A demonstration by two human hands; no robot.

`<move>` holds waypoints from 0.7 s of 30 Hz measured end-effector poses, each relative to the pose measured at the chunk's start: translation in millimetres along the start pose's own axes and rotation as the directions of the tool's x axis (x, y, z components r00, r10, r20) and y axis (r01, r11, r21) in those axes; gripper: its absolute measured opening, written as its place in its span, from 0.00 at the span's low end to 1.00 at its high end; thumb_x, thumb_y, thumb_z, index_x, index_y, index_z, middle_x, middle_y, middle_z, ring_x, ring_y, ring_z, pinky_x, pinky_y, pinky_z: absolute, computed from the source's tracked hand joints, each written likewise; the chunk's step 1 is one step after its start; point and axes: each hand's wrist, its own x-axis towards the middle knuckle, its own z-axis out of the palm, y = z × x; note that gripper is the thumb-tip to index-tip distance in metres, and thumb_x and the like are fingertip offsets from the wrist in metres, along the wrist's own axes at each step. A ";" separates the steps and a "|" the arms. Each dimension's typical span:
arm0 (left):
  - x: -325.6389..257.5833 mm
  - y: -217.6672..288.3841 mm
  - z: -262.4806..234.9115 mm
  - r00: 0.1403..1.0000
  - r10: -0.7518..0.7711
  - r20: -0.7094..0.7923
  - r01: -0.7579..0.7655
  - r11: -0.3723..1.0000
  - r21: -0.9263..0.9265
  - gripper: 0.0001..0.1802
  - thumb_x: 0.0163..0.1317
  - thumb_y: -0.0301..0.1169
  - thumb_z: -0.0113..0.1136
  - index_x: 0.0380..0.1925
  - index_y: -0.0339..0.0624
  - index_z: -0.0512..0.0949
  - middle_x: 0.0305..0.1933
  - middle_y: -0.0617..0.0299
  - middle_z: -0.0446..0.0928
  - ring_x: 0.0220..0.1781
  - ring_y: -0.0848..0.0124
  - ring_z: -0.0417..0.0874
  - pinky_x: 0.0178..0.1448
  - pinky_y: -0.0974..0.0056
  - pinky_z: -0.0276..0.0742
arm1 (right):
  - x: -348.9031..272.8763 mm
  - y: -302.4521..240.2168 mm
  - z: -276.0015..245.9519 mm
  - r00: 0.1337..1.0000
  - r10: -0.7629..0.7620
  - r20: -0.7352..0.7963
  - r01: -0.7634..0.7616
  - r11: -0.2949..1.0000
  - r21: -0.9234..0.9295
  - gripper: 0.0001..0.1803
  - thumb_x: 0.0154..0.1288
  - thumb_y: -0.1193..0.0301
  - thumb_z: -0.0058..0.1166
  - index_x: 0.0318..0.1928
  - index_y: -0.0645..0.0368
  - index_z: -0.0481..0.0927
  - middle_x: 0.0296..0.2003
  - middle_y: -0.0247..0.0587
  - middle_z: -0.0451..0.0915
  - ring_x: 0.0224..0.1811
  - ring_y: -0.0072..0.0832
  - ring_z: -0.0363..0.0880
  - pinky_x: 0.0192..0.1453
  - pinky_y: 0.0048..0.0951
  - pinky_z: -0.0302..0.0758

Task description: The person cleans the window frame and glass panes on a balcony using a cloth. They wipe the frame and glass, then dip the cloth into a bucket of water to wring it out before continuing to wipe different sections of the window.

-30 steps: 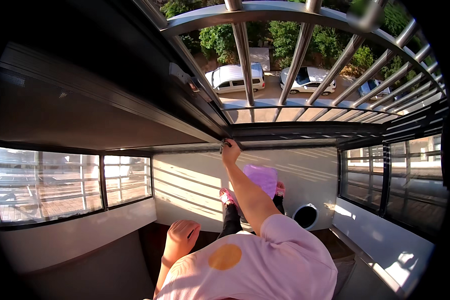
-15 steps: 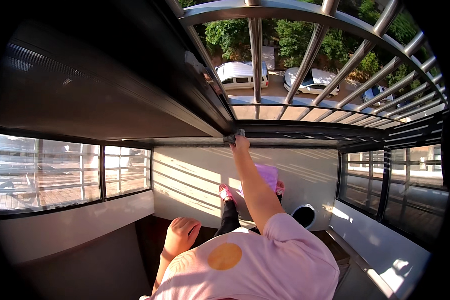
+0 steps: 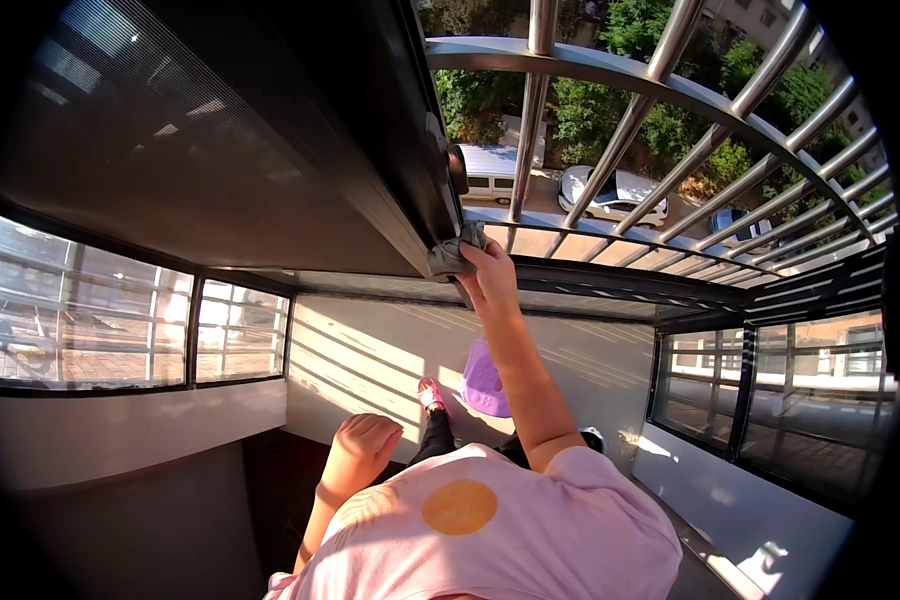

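Observation:
A crumpled grey cloth [image 3: 454,254] is pinched in my right hand [image 3: 493,280]. It presses against the edge of the dark sliding window frame [image 3: 375,185], near its lower end. My right arm reaches forward, stretched out. Nearer my body, at the left of my shirt, my left hand [image 3: 363,448] is raised with its fingers curled in. I see nothing in it, and it touches nothing.
Metal guard bars [image 3: 620,130] curve outside the open window, with parked cars below. A purple plastic stool [image 3: 484,380] stands on the floor by my pink shoe [image 3: 430,394]. Side windows [image 3: 80,310] flank me, and a low white wall [image 3: 740,500] runs at the right.
My right hand has moved up along the frame edge with the cloth. The view has shifted, showing more of the purple stool. My left hand stays curled in nearly the same place.

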 end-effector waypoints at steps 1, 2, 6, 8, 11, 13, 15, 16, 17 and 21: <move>-2.3 -0.8 2.3 1.000 0.001 -0.010 -0.001 1.000 -0.011 0.04 0.50 0.23 0.63 0.27 0.39 0.77 0.28 0.57 0.79 0.32 0.57 0.80 0.40 0.57 0.76 | -16.1 -11.2 8.0 1.000 0.014 -0.012 -0.014 0.999 0.038 0.11 0.61 0.81 0.52 0.45 0.63 0.72 0.36 0.39 0.78 0.36 0.29 0.80 0.41 0.31 0.79; 0.9 -3.2 5.8 1.000 0.014 -0.019 -0.014 1.000 -0.023 0.04 0.50 0.22 0.63 0.27 0.39 0.77 0.28 0.57 0.79 0.32 0.57 0.80 0.40 0.57 0.76 | -24.0 -28.1 17.7 1.000 0.018 -0.024 -0.016 0.997 0.077 0.12 0.61 0.81 0.53 0.45 0.63 0.72 0.35 0.38 0.78 0.36 0.28 0.80 0.41 0.29 0.79; 0.7 -1.8 5.9 1.000 -0.003 0.014 0.004 0.999 -0.044 0.05 0.50 0.23 0.63 0.27 0.39 0.77 0.29 0.56 0.79 0.33 0.55 0.80 0.40 0.56 0.76 | -53.4 -82.4 58.1 0.890 -0.433 0.141 0.453 0.875 -0.172 0.17 0.61 0.80 0.54 0.51 0.62 0.71 0.41 0.37 0.78 0.39 0.21 0.79 0.41 0.22 0.77; 0.6 -3.2 7.5 1.000 0.008 0.006 -0.008 1.000 -0.022 0.04 0.51 0.23 0.63 0.27 0.39 0.77 0.29 0.55 0.79 0.33 0.54 0.80 0.40 0.56 0.76 | -53.4 -107.6 85.6 0.662 -0.664 0.348 0.747 0.544 -0.382 0.15 0.60 0.82 0.53 0.48 0.61 0.74 0.41 0.37 0.78 0.38 0.23 0.79 0.39 0.23 0.76; -0.8 -0.6 5.7 1.000 -0.020 0.024 0.020 1.000 -0.005 0.04 0.51 0.23 0.63 0.28 0.39 0.78 0.31 0.56 0.80 0.34 0.56 0.81 0.42 0.57 0.76 | -42.0 -135.9 123.7 0.288 -0.619 0.730 0.935 0.018 -0.354 0.14 0.55 0.84 0.53 0.43 0.61 0.78 0.41 0.40 0.78 0.37 0.32 0.80 0.39 0.26 0.76; -0.8 -0.5 9.5 1.000 -0.005 0.029 0.006 1.000 -0.016 0.04 0.52 0.23 0.63 0.28 0.39 0.78 0.31 0.56 0.80 0.34 0.57 0.81 0.42 0.57 0.76 | -40.9 -129.2 141.7 0.317 -0.592 0.741 0.931 0.047 -0.361 0.13 0.53 0.84 0.53 0.40 0.61 0.79 0.41 0.44 0.79 0.37 0.38 0.80 0.40 0.29 0.75; 0.2 2.7 11.8 1.000 0.006 0.030 -0.005 1.000 -0.021 0.04 0.52 0.23 0.63 0.28 0.39 0.79 0.31 0.56 0.80 0.35 0.57 0.81 0.42 0.58 0.76 | -35.6 -128.5 151.5 0.366 -0.564 0.740 0.911 0.055 -0.409 0.12 0.52 0.83 0.52 0.39 0.62 0.80 0.40 0.47 0.79 0.39 0.41 0.80 0.42 0.32 0.75; 2.4 4.1 11.8 0.999 0.016 0.035 -0.015 1.000 -0.019 0.04 0.52 0.23 0.63 0.28 0.39 0.79 0.31 0.56 0.80 0.35 0.57 0.81 0.42 0.58 0.76 | -30.7 -131.0 154.0 0.400 -0.556 0.729 0.890 0.045 -0.454 0.12 0.52 0.83 0.52 0.39 0.62 0.80 0.39 0.48 0.79 0.39 0.42 0.80 0.43 0.33 0.75; 4.0 5.0 12.1 0.999 0.023 0.037 -0.022 1.000 -0.017 0.04 0.52 0.23 0.63 0.28 0.39 0.79 0.31 0.56 0.81 0.35 0.57 0.81 0.42 0.58 0.76 | -25.3 -132.9 155.9 0.432 -0.546 0.718 0.868 0.036 -0.495 0.11 0.52 0.82 0.52 0.38 0.63 0.80 0.39 0.49 0.80 0.40 0.43 0.80 0.43 0.34 0.75; 8.9 8.9 7.2 0.999 0.011 0.034 -0.010 1.000 -0.017 0.04 0.52 0.24 0.63 0.29 0.39 0.79 0.31 0.56 0.81 0.35 0.57 0.81 0.42 0.58 0.77 | -12.7 -140.3 142.2 0.503 -0.554 0.664 0.803 0.017 -0.595 0.12 0.53 0.80 0.51 0.40 0.64 0.79 0.40 0.47 0.80 0.31 0.37 0.79 0.37 0.29 0.75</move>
